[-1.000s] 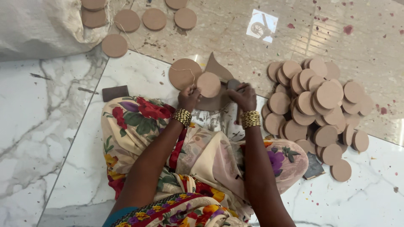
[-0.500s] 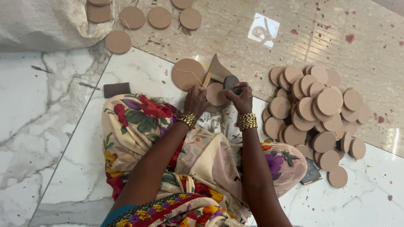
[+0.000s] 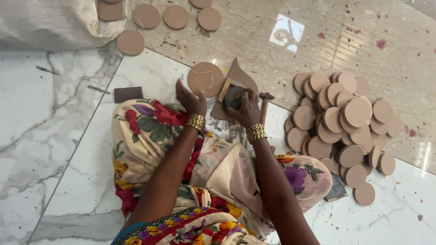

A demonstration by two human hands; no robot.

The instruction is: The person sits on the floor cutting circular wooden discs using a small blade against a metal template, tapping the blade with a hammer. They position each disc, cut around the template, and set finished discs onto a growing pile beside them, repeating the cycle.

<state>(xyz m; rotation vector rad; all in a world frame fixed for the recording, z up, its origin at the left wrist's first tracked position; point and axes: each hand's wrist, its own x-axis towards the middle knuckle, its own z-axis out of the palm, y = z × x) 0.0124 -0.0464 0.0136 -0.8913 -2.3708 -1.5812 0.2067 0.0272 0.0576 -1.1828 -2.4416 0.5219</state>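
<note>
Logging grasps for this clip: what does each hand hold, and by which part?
The right hand presses a small dark pad from above, fingers curled over it. The left hand rests its fingers at the near edge of a round brown disc, without lifting it.

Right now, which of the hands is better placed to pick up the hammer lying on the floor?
The right hand, probably. It rests on a dark round piece beside the hammer, whose handle lies just past its knuckles. The left hand is farther away, touching the large round disc.

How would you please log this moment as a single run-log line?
left hand: touching lone brown disc | right hand: pressing dark round piece on leaf-shaped board | hammer: beside right hand | disc pile: right, on floor
</note>
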